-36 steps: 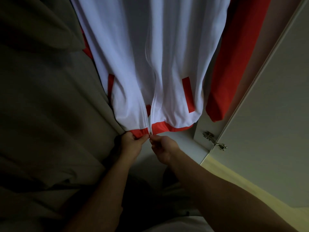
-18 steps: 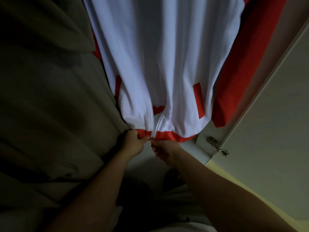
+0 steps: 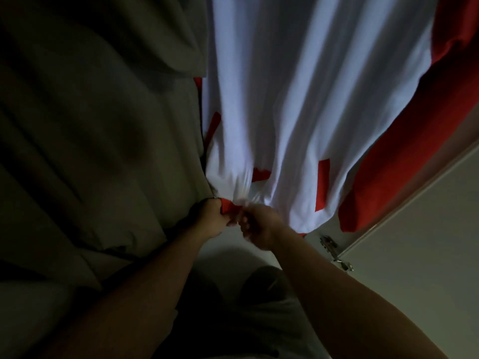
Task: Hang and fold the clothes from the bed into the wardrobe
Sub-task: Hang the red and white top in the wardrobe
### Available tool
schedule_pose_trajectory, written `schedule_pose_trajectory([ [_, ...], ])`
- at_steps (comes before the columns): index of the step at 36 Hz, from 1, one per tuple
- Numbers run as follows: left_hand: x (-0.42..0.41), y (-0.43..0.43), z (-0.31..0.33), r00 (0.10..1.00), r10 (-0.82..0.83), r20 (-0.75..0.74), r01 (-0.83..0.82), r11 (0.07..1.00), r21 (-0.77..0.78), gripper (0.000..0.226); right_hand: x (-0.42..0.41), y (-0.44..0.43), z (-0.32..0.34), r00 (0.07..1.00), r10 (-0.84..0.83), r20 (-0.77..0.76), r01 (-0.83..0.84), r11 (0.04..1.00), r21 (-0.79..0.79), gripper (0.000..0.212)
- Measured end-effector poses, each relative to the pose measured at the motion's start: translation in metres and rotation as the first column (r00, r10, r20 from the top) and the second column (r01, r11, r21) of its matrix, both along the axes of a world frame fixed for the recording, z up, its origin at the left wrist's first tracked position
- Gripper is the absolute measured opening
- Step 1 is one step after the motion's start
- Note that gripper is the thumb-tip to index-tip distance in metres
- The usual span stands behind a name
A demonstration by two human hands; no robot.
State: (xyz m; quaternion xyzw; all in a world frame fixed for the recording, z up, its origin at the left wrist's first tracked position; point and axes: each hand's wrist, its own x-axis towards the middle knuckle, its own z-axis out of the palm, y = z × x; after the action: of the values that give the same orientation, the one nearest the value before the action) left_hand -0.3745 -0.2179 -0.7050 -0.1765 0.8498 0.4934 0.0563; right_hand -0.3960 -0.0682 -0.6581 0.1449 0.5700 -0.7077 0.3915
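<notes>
**Zip fight at the hem as jacket goes into the wardrobe**

A white jacket (image 3: 311, 99) with red sleeves hangs inside the wardrobe. It fills the upper middle of the view, pressed up against a large grey garment (image 3: 90, 125) on its left. Its red sleeve (image 3: 414, 151) falls toward the pale wardrobe door (image 3: 414, 255), which stands open on the right. The hanger and rail are out of view above.

At the jacket's bottom edge, the person's left hand (image 3: 211, 218) has its fingers curled round the red hem band (image 3: 228, 206) and grips it firmly. The right hand (image 3: 261, 229), touching the left, has its fingers bunched in a pinch at the hem of the other front. Motion blur hides whether they hold the zip pull or only cloth. The zip (image 3: 249, 174) is parted just above the hands, with the white cloth puckered around it. A metal hinge (image 3: 334, 252) shows at the door's lower edge.

The step in hand looks like starting the zip so the jacket hangs closed. To do it well, the left hand should keep the hem taut and straight down. The two bottom ends need to be level, and the pin must be seated fully before any upward pull. Bunched cloth near the teeth could snag, so it is best smoothed away first.
</notes>
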Motion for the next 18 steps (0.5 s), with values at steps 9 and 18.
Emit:
schedule_pose_trajectory([
  [9,-0.004,0.002,0.011,0.990,0.143,-0.008,-0.143,0.975,-0.168,0.032,-0.032,0.004,0.070,0.948,-0.177,-0.263,0.181,0.983,-0.010,0.021],
  [18,-0.021,0.024,0.057,0.956,0.120,-0.268,-0.222,0.893,-0.392,0.061,-0.033,0.011,0.085,0.950,-0.153,-0.273,0.167,0.986,0.030,0.036],
])
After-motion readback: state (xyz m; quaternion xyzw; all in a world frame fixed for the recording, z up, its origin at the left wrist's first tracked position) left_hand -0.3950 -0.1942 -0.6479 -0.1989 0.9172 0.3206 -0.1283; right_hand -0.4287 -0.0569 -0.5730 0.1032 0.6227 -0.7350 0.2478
